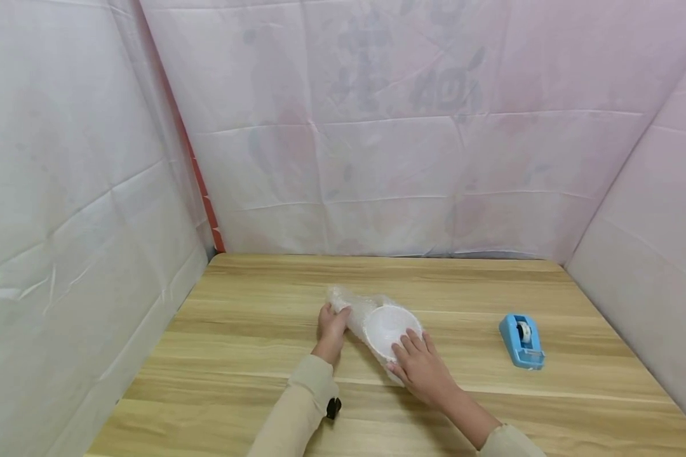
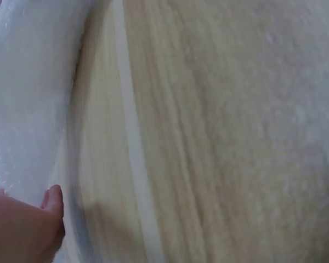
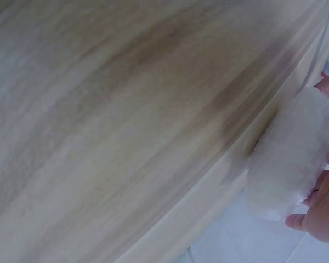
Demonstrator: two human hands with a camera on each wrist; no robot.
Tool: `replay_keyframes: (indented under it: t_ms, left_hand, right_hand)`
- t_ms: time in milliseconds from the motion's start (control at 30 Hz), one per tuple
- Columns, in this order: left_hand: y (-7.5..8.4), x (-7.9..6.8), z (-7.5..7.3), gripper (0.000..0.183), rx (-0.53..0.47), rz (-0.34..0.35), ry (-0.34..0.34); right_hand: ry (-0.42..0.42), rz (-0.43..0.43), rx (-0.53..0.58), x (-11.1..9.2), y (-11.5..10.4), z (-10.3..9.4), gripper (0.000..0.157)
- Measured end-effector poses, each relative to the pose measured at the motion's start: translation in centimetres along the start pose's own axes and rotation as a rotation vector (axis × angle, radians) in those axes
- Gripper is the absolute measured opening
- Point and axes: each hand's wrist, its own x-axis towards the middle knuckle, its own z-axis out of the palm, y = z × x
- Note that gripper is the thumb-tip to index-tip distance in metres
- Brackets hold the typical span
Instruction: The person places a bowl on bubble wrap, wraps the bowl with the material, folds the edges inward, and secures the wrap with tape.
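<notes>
Your left grip [image 1: 331, 331] pinches bubble wrap [image 1: 359, 307], the white bowl [image 1: 387, 325] just to its right, midway between the tabletop's [image 1: 234, 343] side edges, touching your right grip [image 1: 425, 371], whether clasped or merely resting you can't quite tell.

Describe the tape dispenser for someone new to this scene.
On the wooden table, find the right hand touching the white bowl. Farther right, standing apart, is the tape dispenser. It's bright blue, unlike the white bowl and clear bubble wrap.
</notes>
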Motion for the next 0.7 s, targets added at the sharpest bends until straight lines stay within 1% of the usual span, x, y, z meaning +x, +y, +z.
replay_keyframes:
  t_ms: [133, 233, 267, 300, 400, 433, 500, 533, 600, 700]
  left_hand:
    - [-0.14, 0.39, 0.07, 0.05, 0.031, 0.046, -0.008]
    - [-0.16, 0.51, 0.37, 0.037, 0.056, 0.078, 0.047]
    - [-0.13, 0.49, 0.47, 0.03, 0.064, 0.095, 0.071]
    - [-0.07, 0.4, 0.52, 0.021, 0.068, 0.125, 0.092]
    - [0.03, 0.38, 0.58, 0.009, 0.087, 0.176, 0.126]
    - [0.06, 0.41, 0.59, 0.007, 0.088, 0.185, 0.129]
    - [0.24, 0.41, 0.6, 0.009, 0.094, 0.201, 0.131]
    - [0.29, 0.53, 0.65, 0.013, 0.099, 0.19, 0.13]
    - [0.5, 0.58, 0.73, 0.012, 0.104, 0.183, 0.135]
    - [0.76, 0.59, 0.75, 0.01, 0.136, 0.208, 0.143]
  right_hand:
    - [0.009, -0.001, -0.004, 0.02, -0.01, 0.07, 0.039]
    - [0.013, -0.002, -0.004, 0.03, -0.01, 0.11, 0.038]
    - [0.015, -0.002, -0.005, 0.03, 0.0, 0.14, 0.039]
    - [0.016, -0.002, -0.003, 0.03, 0.01, 0.16, 0.039]
    - [0.027, -0.009, -0.003, 0.02, 0.01, 0.2, 0.038]
    - [0.03, -0.011, -0.005, 0.01, 0.0, 0.19, 0.038]
    - [0.038, -0.013, -0.006, 0.0, -0.03, 0.16, 0.038]
    - [0.043, -0.015, -0.007, -0.01, -0.04, 0.14, 0.038]
    - [0.056, -0.021, -0.007, -0.03, -0.06, 0.11, 0.038]
    - [0.075, -0.035, -0.012, -0.03, -0.07, 0.09, 0.037]
